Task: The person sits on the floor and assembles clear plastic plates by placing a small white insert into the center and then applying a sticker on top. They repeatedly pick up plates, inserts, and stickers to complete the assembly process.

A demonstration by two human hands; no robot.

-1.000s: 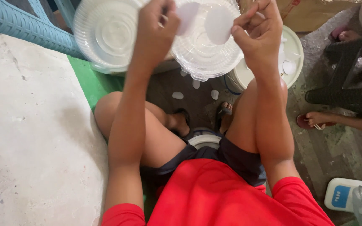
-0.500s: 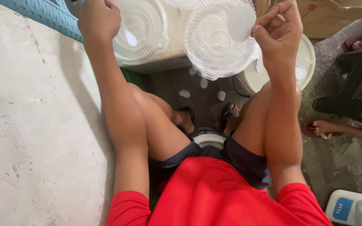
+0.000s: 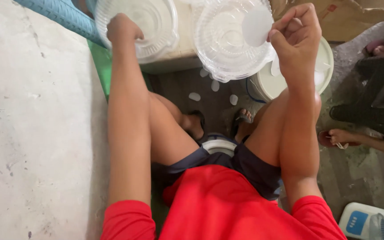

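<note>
Two hands worked apart: right hand [image 3: 296,40] pinched a white disc [image 3: 256,26] over the right bowl [image 3: 227,42]; left hand [image 3: 122,29], fingers curled shut, gripped the left bowl [image 3: 150,22] rim.

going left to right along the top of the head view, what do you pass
blue ribbed pipe → left hand on a stack of clear plastic lids → second stack of clear lids → round white disc → right hand → cardboard box
</note>
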